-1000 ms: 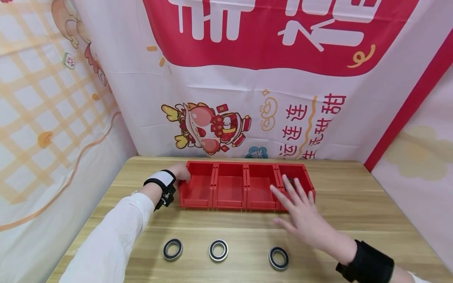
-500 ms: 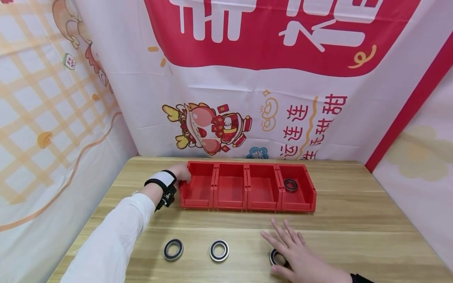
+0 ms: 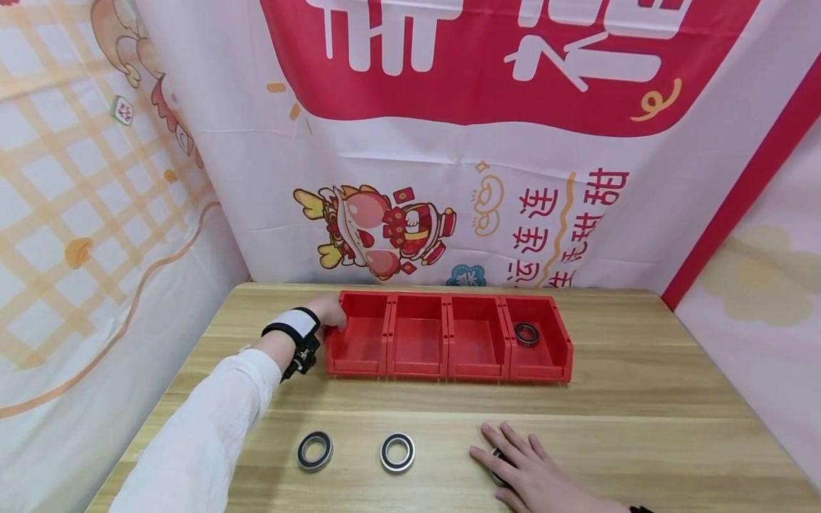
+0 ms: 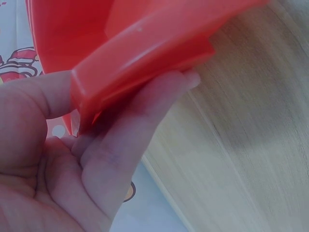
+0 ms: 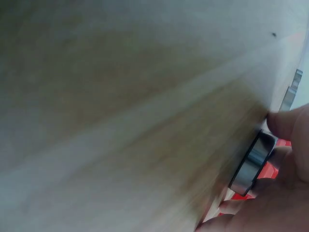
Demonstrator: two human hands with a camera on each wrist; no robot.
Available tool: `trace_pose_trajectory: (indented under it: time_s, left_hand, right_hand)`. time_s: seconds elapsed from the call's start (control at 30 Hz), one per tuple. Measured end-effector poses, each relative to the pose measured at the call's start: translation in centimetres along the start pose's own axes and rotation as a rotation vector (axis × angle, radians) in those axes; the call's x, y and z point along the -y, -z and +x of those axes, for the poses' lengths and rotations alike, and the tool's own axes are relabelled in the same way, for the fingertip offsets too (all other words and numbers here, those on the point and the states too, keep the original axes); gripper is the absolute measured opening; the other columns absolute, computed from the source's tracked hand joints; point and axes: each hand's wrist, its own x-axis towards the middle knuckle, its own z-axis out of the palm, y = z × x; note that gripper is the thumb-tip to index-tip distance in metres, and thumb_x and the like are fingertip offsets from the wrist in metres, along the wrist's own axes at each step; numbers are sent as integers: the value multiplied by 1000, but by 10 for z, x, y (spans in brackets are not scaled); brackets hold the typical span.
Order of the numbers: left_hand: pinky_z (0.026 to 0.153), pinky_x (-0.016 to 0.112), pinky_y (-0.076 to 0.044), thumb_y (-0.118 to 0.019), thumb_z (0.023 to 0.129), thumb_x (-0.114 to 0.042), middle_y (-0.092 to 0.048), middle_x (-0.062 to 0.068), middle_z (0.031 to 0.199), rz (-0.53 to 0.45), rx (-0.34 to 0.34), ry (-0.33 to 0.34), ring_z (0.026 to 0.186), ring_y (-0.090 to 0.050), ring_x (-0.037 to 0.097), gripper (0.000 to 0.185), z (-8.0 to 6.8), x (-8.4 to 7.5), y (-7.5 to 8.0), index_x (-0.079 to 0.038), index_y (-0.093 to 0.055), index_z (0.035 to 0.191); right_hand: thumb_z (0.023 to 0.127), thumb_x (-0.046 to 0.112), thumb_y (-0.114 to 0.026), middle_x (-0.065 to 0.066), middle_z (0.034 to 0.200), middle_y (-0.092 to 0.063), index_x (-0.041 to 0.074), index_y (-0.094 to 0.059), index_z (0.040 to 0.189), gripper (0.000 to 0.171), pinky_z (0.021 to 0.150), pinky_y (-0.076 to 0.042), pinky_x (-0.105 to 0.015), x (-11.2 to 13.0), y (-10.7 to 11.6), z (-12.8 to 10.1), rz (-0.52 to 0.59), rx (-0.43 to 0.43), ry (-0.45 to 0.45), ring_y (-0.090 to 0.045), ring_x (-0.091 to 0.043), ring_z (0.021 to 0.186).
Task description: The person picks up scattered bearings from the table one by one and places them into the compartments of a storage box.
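Note:
Four-compartment wording aside, a row of red parts bins (image 3: pixel 417 374) stands at the back of the table. My left hand (image 3: pixel 327 311) grips the leftmost bin's edge; in the left wrist view its fingers (image 4: pixel 145 106) lie along the underside of the red rim (image 4: pixel 145 48). My right hand (image 3: pixel 532 474) is spread low over a ball bearing (image 3: pixel 497 479), which shows only partly between the fingers. The right wrist view has this bearing (image 5: pixel 253 164) beside the thumb, with fingers behind it. Two more bearings lie to the left, one nearer (image 3: pixel 398 453) and one farther (image 3: pixel 314 451).
Another bearing (image 3: pixel 527 333) lies inside the rightmost bin. The wooden table (image 3: pixel 641 399) ends at a printed cloth backdrop (image 3: pixel 256 214) behind and cloth at both sides.
My right hand has come down from in front of the rightmost bin to the nearest bearing at the right and now covers most of it. My left hand has stayed at the bin.

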Motion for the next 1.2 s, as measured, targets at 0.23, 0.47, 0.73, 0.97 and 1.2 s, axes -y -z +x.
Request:
trace_pose_trajectory:
  time_s: [0.23, 0.47, 0.73, 0.97, 1.2]
  left_hand:
    - [74, 44, -56, -45, 80, 11, -50, 17, 107, 6, 7, -17, 97, -56, 33, 50, -8, -3, -1, 8, -40, 130]
    - [71, 44, -56, -48, 81, 10, -50, 17, 107, 13, 1, 18, 90, -57, 30, 48, 2, -2, 1, 6, -43, 128]
    - [70, 43, -57, -50, 81, 9, -51, 18, 110, 45, 0, 20, 88, -56, 29, 45, 5, 0, 1, 6, -44, 126]
    - [68, 41, -57, -52, 82, 8, -51, 18, 110, 68, -7, 22, 86, -56, 28, 44, 4, -1, 1, 5, -46, 125]
    - [71, 42, -57, -51, 82, 8, -51, 18, 109, 68, 8, 20, 88, -56, 29, 43, 1, -2, 1, 6, -44, 124]
  right_hand:
    - [92, 39, -56, -7, 142, -44, 21, -46, 140, 52, 94, -47, -45, 5, 9, 6, -96, -8, 63, -41, -32, 130]
    - [85, 22, -68, -12, 125, -59, 7, -60, 124, 43, 88, -52, -38, 6, 16, 10, -164, -95, 186, -55, -30, 115]
    - [80, 18, -73, -3, 111, -65, 8, -66, 116, 38, 83, -53, -28, 6, 30, 15, -64, -60, 159, -57, -18, 103]
    - [75, 14, -77, 6, 99, -65, 11, -70, 107, 32, 77, -53, -24, 9, 49, 22, -39, 25, 131, -56, -6, 90]
    - [70, 10, -80, 1, 93, -67, 8, -72, 99, 31, 72, -53, -23, 20, 84, 29, -194, 24, 182, -59, -10, 84]
